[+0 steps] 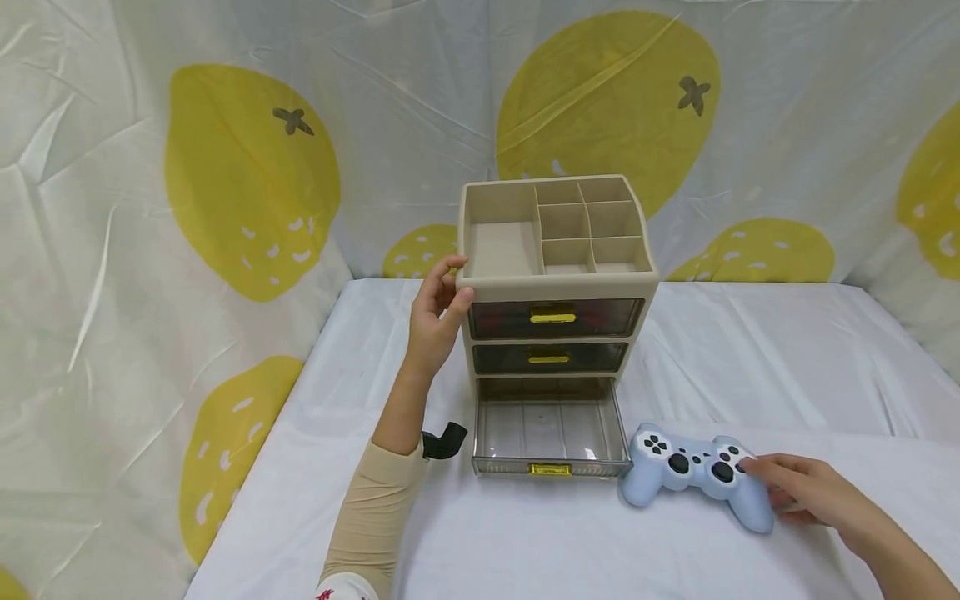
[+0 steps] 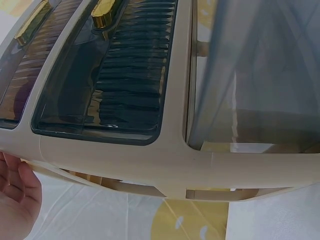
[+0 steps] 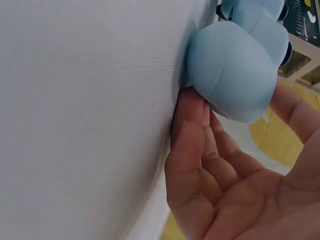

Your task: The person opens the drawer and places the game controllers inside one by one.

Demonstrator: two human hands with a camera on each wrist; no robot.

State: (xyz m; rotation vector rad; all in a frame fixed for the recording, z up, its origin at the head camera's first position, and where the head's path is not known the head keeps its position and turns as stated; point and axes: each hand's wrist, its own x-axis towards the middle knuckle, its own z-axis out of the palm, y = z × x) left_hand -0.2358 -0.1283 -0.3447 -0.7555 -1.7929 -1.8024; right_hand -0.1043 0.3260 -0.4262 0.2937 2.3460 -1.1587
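A beige desktop drawer organizer (image 1: 525, 288) stands upright on the white cloth, its bottom clear drawer (image 1: 517, 429) pulled out with a bare floor showing. My left hand (image 1: 437, 321) holds the organizer's upper left corner, thumb at the front and fingers along the side. In the left wrist view, that hand (image 2: 17, 200) shows only partly, against the organizer's side wall. A light blue game controller (image 1: 699, 468) lies right of the drawer, its left end close against the drawer's corner. My right hand (image 1: 813, 493) grips the controller's right handle (image 3: 230, 70), thumb above and fingers beneath.
Two upper drawers with dark fronts, the top one (image 1: 487, 320) and the middle one (image 1: 498, 358), are closed. Open compartments (image 1: 566, 221) divide the organizer's top. A lemon-print cloth (image 1: 405, 108) hangs behind and at the sides. A black strap piece (image 1: 445, 442) sticks out by the left forearm.
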